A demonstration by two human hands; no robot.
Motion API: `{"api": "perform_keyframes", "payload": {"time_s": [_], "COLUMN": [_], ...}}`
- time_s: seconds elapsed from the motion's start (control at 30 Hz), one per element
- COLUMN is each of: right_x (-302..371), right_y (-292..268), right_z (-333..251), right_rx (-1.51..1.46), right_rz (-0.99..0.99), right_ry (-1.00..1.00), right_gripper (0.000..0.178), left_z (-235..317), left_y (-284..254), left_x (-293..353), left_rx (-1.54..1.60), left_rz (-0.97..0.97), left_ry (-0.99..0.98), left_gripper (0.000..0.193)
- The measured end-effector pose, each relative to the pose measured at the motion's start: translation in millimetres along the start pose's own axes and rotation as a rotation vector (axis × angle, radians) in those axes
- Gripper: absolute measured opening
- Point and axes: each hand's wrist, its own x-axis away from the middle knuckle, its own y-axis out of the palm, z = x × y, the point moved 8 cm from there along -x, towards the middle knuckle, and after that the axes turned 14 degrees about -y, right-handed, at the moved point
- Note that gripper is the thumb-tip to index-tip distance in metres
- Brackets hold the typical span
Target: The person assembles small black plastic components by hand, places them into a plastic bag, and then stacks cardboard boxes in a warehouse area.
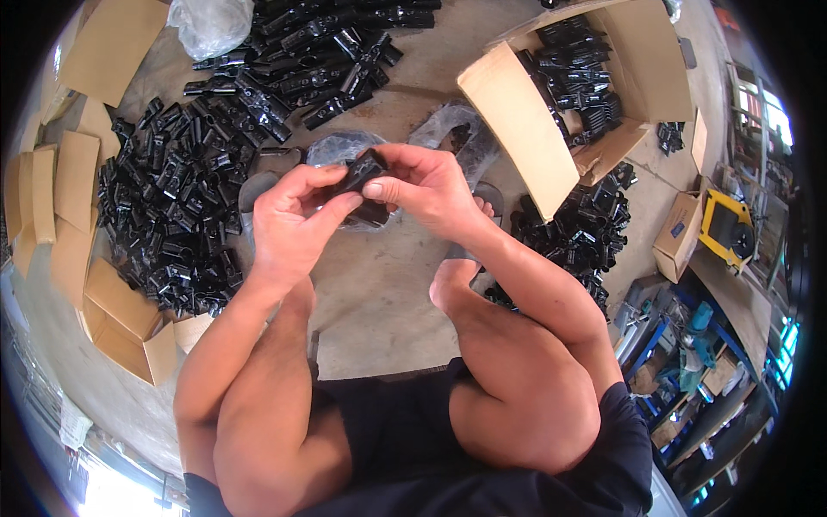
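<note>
I'm seeing both hands gripping: the left hand [293, 211] is pinching one end of a black part [363, 171], the right hand [431, 189] is pinching the other, and they're holding it left of the filled carton [650, 60]. A pile [177, 202] is lying farther left of the carton. If either grip is slipping on that glossy surface, the part could be falling.
</note>
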Motion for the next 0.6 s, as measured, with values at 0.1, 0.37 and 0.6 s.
{"api": "perform_keyframes", "payload": {"time_s": [0.1, 0.37, 0.6], "right_x": [-4, 7, 12], "right_y": [-21, -126, -88], "right_z": [-5, 55, 93], "right_rx": [0.269, 1.516, 1.629], "right_rz": [0.038, -0.114, -0.403], "right_ry": [0.108, -0.06, -0.22], "right_gripper": [0.029, 0.01, 0.02], "left_z": [-18, -31, -39], "left_y": [-12, -22, -20], "left_x": [0, -8, -11], "left_rx": [0.024, 0.251, 0.362], "left_rz": [0.022, 0.051, 0.046], "left_ry": [-0.132, -0.236, -0.301], "left_gripper": [0.026, 0.022, 0.022]}}
